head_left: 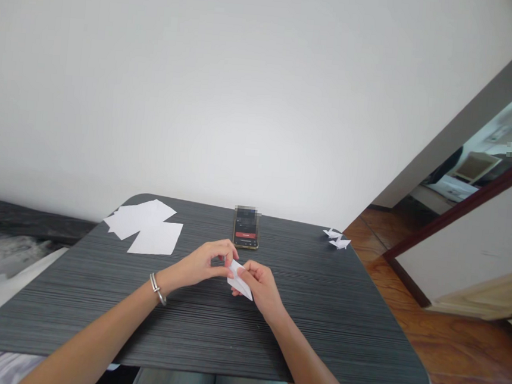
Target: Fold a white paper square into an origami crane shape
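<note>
A small folded piece of white paper (240, 281) is held between both hands above the dark table. My left hand (211, 261) pinches its upper left end between thumb and fingers, and a silver bracelet (158, 289) circles that wrist. On the other side, my right hand (262, 285) grips the paper with the thumb on top and the fingers curled beneath. The paper narrows to a point at its lower right. Its inner folds are partly covered by the fingers.
White paper sheets (156, 237) overlap at the table's (189, 335) back left. A phone (246, 230) lies at the back middle, its screen lit. Two folded white paper figures (339, 243) stand near the right edge. A white wall (246, 95) rises behind; a doorway (459, 168) opens at right.
</note>
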Motion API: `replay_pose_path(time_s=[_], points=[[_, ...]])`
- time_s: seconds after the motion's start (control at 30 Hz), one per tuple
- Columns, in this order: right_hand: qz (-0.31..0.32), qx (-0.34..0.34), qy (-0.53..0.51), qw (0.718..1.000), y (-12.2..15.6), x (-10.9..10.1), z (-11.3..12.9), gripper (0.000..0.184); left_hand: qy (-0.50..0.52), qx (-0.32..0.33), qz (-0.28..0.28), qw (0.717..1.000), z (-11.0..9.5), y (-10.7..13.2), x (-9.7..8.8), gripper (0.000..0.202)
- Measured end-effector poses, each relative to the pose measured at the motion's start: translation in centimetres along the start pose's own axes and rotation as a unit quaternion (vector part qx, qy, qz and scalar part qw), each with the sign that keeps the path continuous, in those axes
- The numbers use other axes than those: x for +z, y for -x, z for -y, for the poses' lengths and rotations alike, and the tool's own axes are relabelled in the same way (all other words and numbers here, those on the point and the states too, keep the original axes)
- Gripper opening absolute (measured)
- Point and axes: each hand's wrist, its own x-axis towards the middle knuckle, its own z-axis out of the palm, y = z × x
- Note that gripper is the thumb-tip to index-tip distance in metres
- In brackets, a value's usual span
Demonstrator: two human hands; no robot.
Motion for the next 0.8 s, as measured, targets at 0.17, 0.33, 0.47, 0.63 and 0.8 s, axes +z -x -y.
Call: replay_pose_path(time_s=[0.17, 0.33, 0.47, 0.63, 0.8], points=[[0.001, 0.009, 0.012, 1.000, 0.08, 0.10, 0.00, 0.031, 0.002, -0.017, 0.013, 1.000, -0.07, -0.02, 0.02, 0.019], [-0.001, 0.008, 0.006, 1.000, -0.05, 0.18, -0.10, 0.032, 0.004, -0.014, -0.017, 1.000, 0.00, -0.11, 0.51, 0.020], [-0.007, 0.009, 0.015, 1.000, -0.17, 0.16, -0.07, 0.032, 0.020, -0.016, -0.024, 0.999, 0.09, -0.18, 0.83, 0.021], [-0.001, 0.009, 0.016, 1.000, -0.19, 0.10, 0.07, 0.031, 0.027, -0.025, -0.037, 0.999, 0.01, -0.15, 0.78, 0.020], [0.000, 0.006, 0.030, 1.000, 0.04, 0.12, 0.60, 0.028, 0.034, -0.030, -0.047, 0.998, -0.10, -0.18, 0.65, 0.019]])
